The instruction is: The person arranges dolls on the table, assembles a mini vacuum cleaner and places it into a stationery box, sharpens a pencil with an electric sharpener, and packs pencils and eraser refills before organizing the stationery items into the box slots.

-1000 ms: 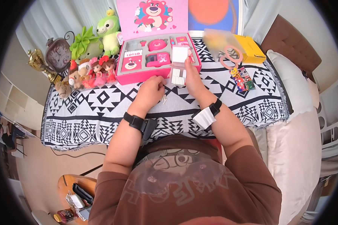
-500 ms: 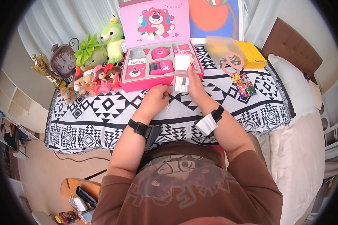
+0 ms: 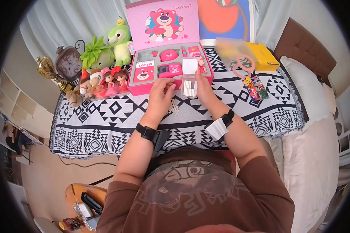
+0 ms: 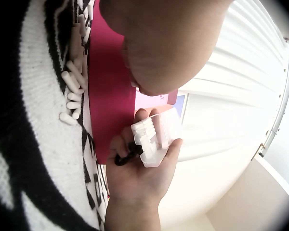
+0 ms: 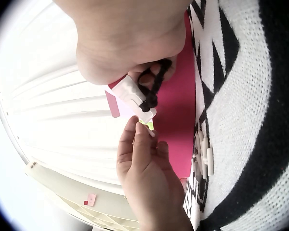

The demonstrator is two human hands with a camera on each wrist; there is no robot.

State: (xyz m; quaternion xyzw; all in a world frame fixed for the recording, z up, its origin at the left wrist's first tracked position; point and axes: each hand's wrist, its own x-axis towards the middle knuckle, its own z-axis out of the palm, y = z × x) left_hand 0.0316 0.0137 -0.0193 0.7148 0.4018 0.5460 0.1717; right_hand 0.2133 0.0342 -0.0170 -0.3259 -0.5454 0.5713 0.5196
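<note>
My right hand [image 3: 206,93] holds a small clear case [image 3: 189,83], its lid raised and white rods inside. In the left wrist view, the right hand's fingers and thumb wrap the case [image 4: 156,137], and a black band [image 4: 127,156] lies across its fingers. My left hand [image 3: 160,99] is just left of the case, in front of the pink box. In the right wrist view, the left thumb and fingers pinch a small white rod [image 5: 151,133], mostly hidden. Several loose white rods [image 3: 176,110] lie on the patterned cloth beside the left hand.
The pink gift box [image 3: 144,90] stands open behind the hands, bear-printed lid up. Small dolls [image 3: 112,83], plush toys [image 3: 120,40], a clock [image 3: 69,64] and a trophy [image 3: 46,68] stand left. At right are pink rings [image 3: 245,64], a colourful card [image 3: 255,89] and a yellow box [image 3: 262,56].
The left hand has shifted slightly toward the pink box and its fingers have straightened, uncovering more loose rods. The right hand keeps hold of the case. The head view has tilted a little.
</note>
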